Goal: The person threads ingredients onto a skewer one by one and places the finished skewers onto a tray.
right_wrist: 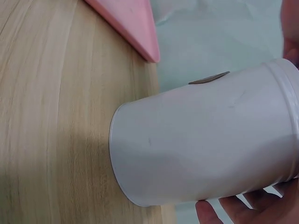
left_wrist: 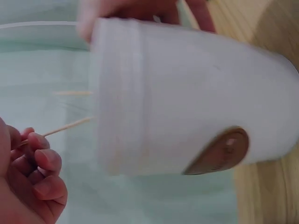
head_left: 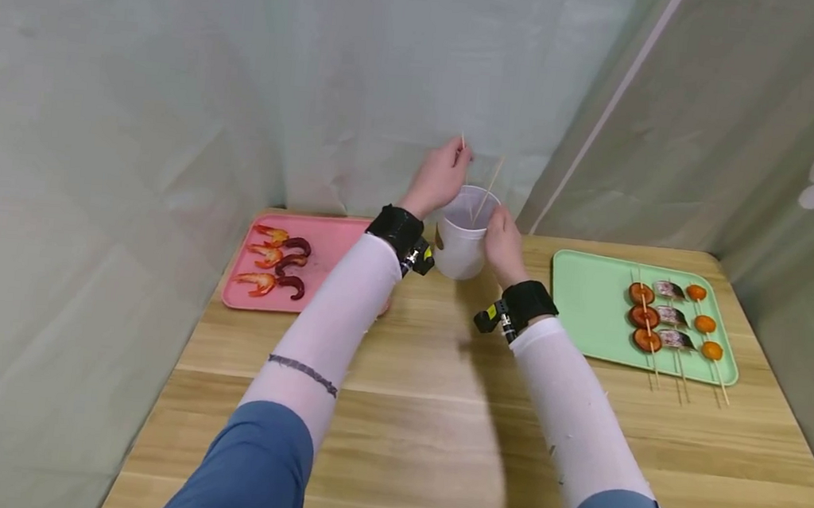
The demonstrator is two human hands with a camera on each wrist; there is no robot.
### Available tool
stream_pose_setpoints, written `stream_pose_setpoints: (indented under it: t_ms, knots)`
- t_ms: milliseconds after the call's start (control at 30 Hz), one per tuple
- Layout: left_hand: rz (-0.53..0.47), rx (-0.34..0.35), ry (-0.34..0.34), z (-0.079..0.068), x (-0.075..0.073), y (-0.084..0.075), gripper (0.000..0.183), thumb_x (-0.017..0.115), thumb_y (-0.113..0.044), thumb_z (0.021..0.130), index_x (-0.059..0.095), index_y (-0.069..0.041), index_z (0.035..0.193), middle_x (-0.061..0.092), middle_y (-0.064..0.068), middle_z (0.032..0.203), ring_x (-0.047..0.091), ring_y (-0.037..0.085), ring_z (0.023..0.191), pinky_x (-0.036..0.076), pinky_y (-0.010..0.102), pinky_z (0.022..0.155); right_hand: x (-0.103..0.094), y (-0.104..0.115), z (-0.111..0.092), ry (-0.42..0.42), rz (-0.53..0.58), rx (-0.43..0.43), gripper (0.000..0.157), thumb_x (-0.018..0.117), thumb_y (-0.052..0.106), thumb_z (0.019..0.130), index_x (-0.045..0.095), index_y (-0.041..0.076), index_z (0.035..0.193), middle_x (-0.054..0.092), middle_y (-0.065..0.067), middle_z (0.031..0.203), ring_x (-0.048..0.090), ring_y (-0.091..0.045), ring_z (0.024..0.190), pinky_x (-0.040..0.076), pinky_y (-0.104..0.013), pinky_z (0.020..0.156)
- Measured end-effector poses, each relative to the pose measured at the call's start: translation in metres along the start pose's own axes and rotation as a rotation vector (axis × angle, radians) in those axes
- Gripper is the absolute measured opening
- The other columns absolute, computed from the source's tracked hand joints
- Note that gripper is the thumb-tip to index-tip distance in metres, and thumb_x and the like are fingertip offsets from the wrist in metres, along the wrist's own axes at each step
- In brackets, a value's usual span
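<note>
A white bucket (head_left: 460,252), slightly tapered, stands on the table against the curtain; a brown label (left_wrist: 221,153) shows on its side. My right hand (head_left: 505,244) grips it at the right of its rim, fingers round the far side. Above the rim, my left hand (head_left: 442,175) pinches a thin wooden skewer (left_wrist: 69,126) between thumb and fingers, its lower part inside the bucket. A second skewer (head_left: 490,186) leans in the bucket and sticks out over the rim. The bottom of the bucket's inside is hidden.
To the left, a pink tray (head_left: 340,237) bears several orange-red shrimp-like pieces and dark curled pieces. On the right, a green tray (head_left: 586,300) carries three loaded skewers: brown round slices, silvery pieces and orange balls. Their stick ends jut past the near rim. A curtain (head_left: 393,61) hangs behind the table.
</note>
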State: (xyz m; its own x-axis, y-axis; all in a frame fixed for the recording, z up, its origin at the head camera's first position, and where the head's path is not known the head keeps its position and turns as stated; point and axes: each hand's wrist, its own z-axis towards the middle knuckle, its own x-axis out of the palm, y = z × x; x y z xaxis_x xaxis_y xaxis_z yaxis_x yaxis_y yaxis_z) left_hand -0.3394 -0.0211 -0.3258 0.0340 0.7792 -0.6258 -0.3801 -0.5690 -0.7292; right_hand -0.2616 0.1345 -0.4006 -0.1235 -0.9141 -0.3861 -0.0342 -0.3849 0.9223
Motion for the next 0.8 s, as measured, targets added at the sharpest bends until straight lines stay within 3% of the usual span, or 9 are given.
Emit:
stream_pose_setpoints:
  t_ms: [133,367,533,700,800]
  knots:
    - [-0.103,0.057,-0.068,-0.007,-0.018,-0.010,0.032,0.037,-0.027,0.118,0.061,-0.007,0.122,0.060,0.007,0.097,0.053,0.020,0.083,0.042,0.030,0.077,-0.004,-0.002,0.004,0.010,-0.029,-0.005,0.065,0.017,0.046,0.116,0.039,0.004,0.162,0.039,-0.019,0.167,0.033,-0.033,0.156,0.025,-0.046,0.127]
    - [-0.349,0.175,-0.248,-0.031,-0.056,-0.023,0.028,0.038,-0.021,0.118,0.059,-0.004,0.112,0.048,0.004,0.079,0.044,0.019,0.068,0.035,0.028,0.064,-0.014,-0.003,0.010,0.076,-0.078,-0.031,0.069,0.016,0.049,0.116,0.031,0.005,0.167,0.035,-0.021,0.169,0.029,-0.036,0.158,0.023,-0.048,0.128]
    - [-0.506,0.274,-0.297,-0.067,-0.074,-0.027,0.027,0.036,-0.017,0.118,0.056,-0.002,0.111,0.045,0.007,0.080,0.038,0.020,0.063,0.032,0.029,0.058,-0.025,-0.005,0.013,0.119,-0.120,-0.055,0.072,0.019,0.053,0.116,0.028,0.003,0.167,0.033,-0.022,0.169,0.027,-0.038,0.158,0.021,-0.050,0.128]
    - [-0.568,0.392,-0.336,-0.107,-0.078,-0.021,0.028,0.033,-0.014,0.118,0.055,0.003,0.112,0.047,0.006,0.080,0.039,0.019,0.057,0.035,0.027,0.051,-0.035,-0.006,0.007,0.113,-0.138,-0.078,0.077,0.017,0.055,0.115,0.022,0.000,0.169,0.023,-0.021,0.173,0.020,-0.036,0.161,0.015,-0.047,0.130]
    - [-0.593,0.414,-0.351,-0.130,-0.078,-0.015,0.027,0.033,-0.013,0.118,0.054,0.002,0.112,0.048,0.006,0.080,0.040,0.018,0.057,0.036,0.027,0.052,-0.037,-0.007,-0.003,0.065,-0.105,-0.148,0.073,0.017,0.050,0.117,0.025,-0.002,0.167,0.026,-0.022,0.172,0.021,-0.036,0.161,0.016,-0.048,0.130]
